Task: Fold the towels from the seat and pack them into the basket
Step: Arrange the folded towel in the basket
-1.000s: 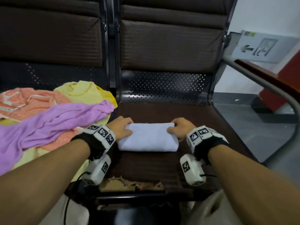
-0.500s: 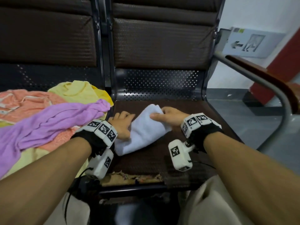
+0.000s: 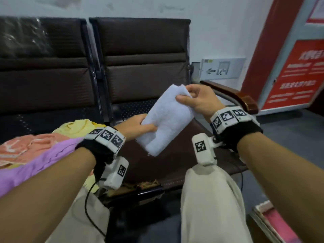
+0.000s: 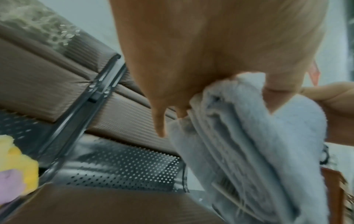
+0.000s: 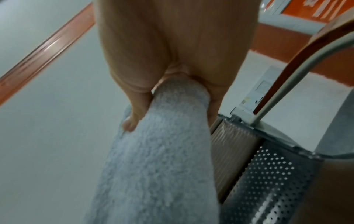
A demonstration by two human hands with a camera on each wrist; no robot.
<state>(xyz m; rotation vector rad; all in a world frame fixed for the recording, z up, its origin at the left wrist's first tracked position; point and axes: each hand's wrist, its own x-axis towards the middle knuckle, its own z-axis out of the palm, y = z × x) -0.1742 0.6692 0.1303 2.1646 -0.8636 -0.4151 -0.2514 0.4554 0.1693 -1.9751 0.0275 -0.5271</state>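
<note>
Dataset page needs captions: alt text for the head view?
Both hands, left hand and right hand, hold a folded white terry towel above a dark brown padded seat. Loose purple, orange and yellow towels lie on the neighbouring seat.

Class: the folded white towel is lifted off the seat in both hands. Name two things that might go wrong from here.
1. The white towel is held only at its ends by the left hand and right hand; its stacked layers may slip open.
2. The basket is not in view, so placement is unguided.
</note>
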